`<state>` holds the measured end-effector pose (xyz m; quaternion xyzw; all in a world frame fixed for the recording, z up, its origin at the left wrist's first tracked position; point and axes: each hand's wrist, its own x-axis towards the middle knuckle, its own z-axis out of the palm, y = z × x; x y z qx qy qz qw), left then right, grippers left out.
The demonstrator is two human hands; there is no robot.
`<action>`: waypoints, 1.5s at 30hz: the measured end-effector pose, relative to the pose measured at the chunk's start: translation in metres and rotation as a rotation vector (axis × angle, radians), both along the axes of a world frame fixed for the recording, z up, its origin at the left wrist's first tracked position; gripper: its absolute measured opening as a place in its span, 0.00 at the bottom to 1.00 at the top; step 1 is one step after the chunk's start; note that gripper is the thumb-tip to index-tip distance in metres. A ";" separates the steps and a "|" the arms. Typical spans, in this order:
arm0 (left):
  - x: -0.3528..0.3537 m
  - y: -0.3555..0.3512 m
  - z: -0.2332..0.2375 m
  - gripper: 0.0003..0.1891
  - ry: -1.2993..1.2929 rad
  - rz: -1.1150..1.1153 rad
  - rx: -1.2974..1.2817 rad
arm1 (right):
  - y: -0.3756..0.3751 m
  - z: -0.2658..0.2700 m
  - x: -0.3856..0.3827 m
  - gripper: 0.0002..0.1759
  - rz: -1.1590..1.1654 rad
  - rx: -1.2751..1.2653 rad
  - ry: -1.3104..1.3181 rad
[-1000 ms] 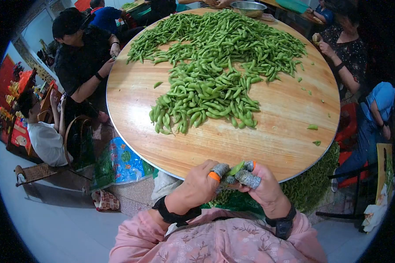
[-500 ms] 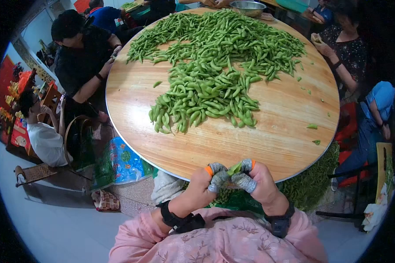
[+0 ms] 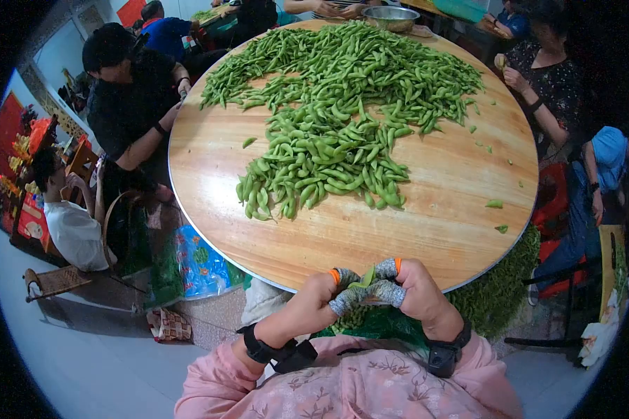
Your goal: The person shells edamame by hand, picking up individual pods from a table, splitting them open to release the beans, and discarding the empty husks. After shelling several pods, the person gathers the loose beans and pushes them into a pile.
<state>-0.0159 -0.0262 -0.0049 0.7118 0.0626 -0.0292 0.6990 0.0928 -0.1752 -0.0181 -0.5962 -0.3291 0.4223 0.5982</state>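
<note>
Both of my hands meet just below the near rim of a round wooden table (image 3: 440,209). My left hand (image 3: 313,304) and my right hand (image 3: 416,293) wear grey knitted finger covers with orange bands. Together they pinch one green bean pod (image 3: 364,278) between thumbs and forefingers. A large pile of green pods (image 3: 328,150) covers the middle and far half of the table, well beyond my hands. Under my hands lies a heap of green pods (image 3: 493,293) below the table edge.
A person in black (image 3: 129,91) sits at the table's left side, another person (image 3: 548,91) at the right. A metal bowl (image 3: 390,15) stands at the far edge. A colourful bag (image 3: 203,262) and a seated person in white (image 3: 70,223) are on the floor left.
My hands have sunk slightly and drawn closer together around the pod. The view has tilted a little, so the table sits slightly lower in the frame.
</note>
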 end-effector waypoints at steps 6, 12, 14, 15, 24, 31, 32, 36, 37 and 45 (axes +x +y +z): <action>0.010 0.002 -0.002 0.08 0.000 -0.054 0.274 | -0.004 0.010 -0.004 0.06 -0.036 0.033 -0.135; 0.055 0.001 0.015 0.09 -0.081 0.022 0.711 | -0.059 0.034 0.018 0.11 -0.322 -0.266 -0.569; 0.080 0.006 0.016 0.10 -0.154 0.044 0.836 | -0.097 0.040 0.030 0.11 -0.445 -0.390 -0.721; 0.093 0.007 0.015 0.11 -0.229 0.071 0.958 | -0.115 0.043 0.035 0.11 -0.526 -0.456 -0.829; 0.140 0.010 -0.010 0.06 -0.284 -0.078 1.233 | -0.158 0.027 0.042 0.10 -1.013 -0.415 -0.688; 0.109 0.026 0.001 0.05 -0.100 0.020 1.220 | -0.062 0.009 0.022 0.13 -0.554 -0.088 -0.278; 0.102 0.030 0.002 0.06 -0.127 0.065 1.010 | -0.051 0.006 0.021 0.13 -0.551 -0.086 -0.277; 0.068 0.027 0.001 0.06 -0.179 0.053 0.251 | -0.017 0.004 0.018 0.15 -0.371 0.119 0.173; 0.061 0.025 0.002 0.08 -0.167 0.018 -0.041 | -0.011 0.005 0.017 0.17 -0.328 0.199 0.352; 0.027 0.007 -0.002 0.14 -0.227 -0.005 -0.329 | -0.003 0.016 0.003 0.11 -0.182 0.137 0.402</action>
